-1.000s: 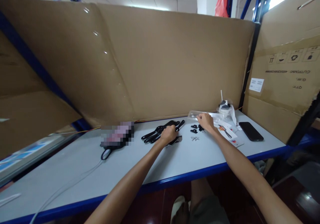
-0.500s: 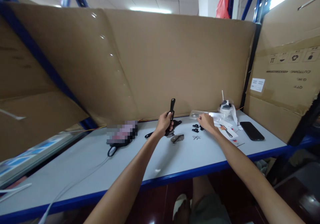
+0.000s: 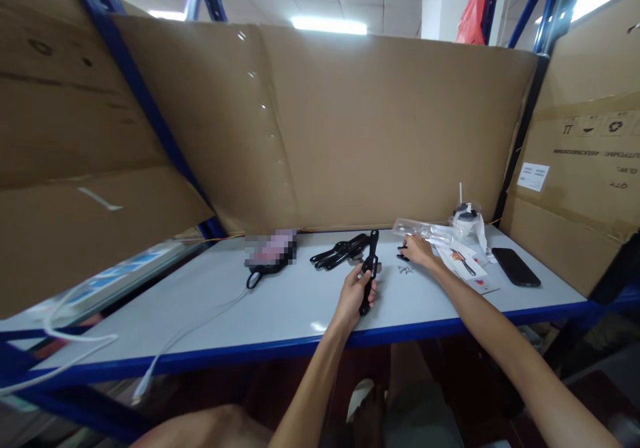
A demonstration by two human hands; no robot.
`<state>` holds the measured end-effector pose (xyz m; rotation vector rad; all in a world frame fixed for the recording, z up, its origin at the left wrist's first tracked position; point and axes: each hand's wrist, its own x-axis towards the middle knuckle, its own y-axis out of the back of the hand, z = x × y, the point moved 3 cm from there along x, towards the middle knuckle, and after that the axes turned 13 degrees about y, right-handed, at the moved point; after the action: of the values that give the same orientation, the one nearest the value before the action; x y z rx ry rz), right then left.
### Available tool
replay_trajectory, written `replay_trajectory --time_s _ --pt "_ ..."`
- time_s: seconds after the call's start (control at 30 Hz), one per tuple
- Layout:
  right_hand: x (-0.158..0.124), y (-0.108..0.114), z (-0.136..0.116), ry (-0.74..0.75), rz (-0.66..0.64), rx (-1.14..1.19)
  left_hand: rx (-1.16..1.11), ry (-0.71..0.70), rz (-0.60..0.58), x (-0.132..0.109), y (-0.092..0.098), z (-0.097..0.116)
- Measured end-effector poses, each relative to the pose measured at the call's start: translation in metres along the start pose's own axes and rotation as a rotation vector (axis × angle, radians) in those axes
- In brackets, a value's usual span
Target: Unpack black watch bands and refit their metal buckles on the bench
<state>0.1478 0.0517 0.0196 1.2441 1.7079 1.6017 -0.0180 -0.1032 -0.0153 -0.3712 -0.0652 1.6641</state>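
My left hand (image 3: 356, 295) is wrapped round a long black handle piece (image 3: 373, 248), held upright near the table's front edge. Behind it, several black handles (image 3: 341, 251) lie in a pile. My right hand (image 3: 418, 249) is over small black parts (image 3: 403, 255) at the right, its fingertips down on or beside them; whether it grips one is hidden. Just in front of that hand lie small silver metal pieces (image 3: 405, 270). A printed card (image 3: 463, 261) rests to its right, and clear plastic packaging (image 3: 425, 229) lies behind it.
A black phone (image 3: 515, 267) lies at the right, with a wrapped cup (image 3: 466, 217) behind the card. To the left are a black-edged device with a loop (image 3: 270, 261) and a white cable (image 3: 200, 320). Cardboard walls (image 3: 390, 128) enclose the white table (image 3: 210, 295).
The camera view has turned left. My left hand has come nearer the table's front edge with the black handle. My right hand has moved over the small black parts.
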Motion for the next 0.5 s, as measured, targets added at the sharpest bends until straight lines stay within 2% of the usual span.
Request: replay_trajectory --time_s 0.17,0.5 --pt "-0.001 0.000 0.001 -0.015 0.044 -0.025 0.040 -0.024 0.049 -0.003 -0.003 -0.003" --pt "-0.002 0.018 0.021 -0.098 0.135 -0.047 -0.171 -0.046 0.112 -0.010 0.006 -0.003"
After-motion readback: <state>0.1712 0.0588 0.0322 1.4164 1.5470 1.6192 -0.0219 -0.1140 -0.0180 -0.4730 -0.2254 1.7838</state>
